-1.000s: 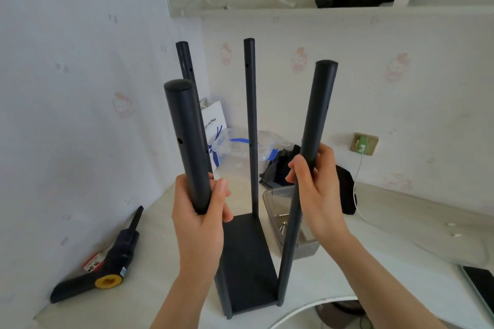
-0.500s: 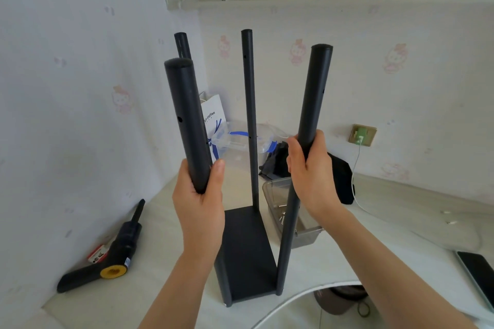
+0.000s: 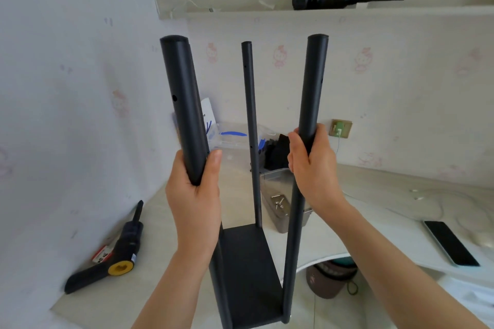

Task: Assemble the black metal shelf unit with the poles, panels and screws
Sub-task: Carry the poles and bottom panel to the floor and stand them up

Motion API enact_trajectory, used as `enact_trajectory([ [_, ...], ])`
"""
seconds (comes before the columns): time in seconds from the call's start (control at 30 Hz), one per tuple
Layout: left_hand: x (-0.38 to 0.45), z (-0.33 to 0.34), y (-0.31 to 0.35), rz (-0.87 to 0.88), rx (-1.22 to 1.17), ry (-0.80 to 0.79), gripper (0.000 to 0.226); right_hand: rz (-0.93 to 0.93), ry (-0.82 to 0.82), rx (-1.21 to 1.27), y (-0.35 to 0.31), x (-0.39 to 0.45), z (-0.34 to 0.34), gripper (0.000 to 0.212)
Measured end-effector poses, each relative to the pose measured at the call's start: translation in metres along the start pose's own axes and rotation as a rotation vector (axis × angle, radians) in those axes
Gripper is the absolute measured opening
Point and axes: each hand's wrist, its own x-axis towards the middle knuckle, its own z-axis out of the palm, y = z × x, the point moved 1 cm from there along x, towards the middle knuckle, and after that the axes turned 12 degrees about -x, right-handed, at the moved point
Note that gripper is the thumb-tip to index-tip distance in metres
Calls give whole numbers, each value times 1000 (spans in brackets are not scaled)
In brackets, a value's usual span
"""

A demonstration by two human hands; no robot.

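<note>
A person steadies a black shelf unit standing upright on a pale table (image 3: 374,195). The left hand (image 3: 196,195) wraps its fingers round the near-left pole (image 3: 181,104); the right hand (image 3: 312,165) grips the near-right pole (image 3: 311,88). A far pole (image 3: 251,128) rises from the bottom panel (image 3: 248,270). A clear tray (image 3: 278,195) just right holds screws (image 3: 279,201).

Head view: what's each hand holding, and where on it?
Left hand grips the near left pole around mid-height; right hand grips the near right pole around mid-height.
</note>
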Motion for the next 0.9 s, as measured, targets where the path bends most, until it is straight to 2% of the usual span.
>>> enact_trajectory([
  [0.2, -28, -26, 32, -13, -57, -45, 25, -1, 61, 3, -24, -50, -15, 20],
  [0.5, -82, -58, 78, -38, -183, -195, 39, 30, 182, -4, -52, -142, -62, 14],
  [0.73, -128, -47, 116, -88, -295, -328, 25, 48, 335, -26, -72, -204, -124, 7],
  [0.9, -173, -27, 135, -153, -424, -436, 34, 103, 469, -96, -73, -248, -175, 12],
])
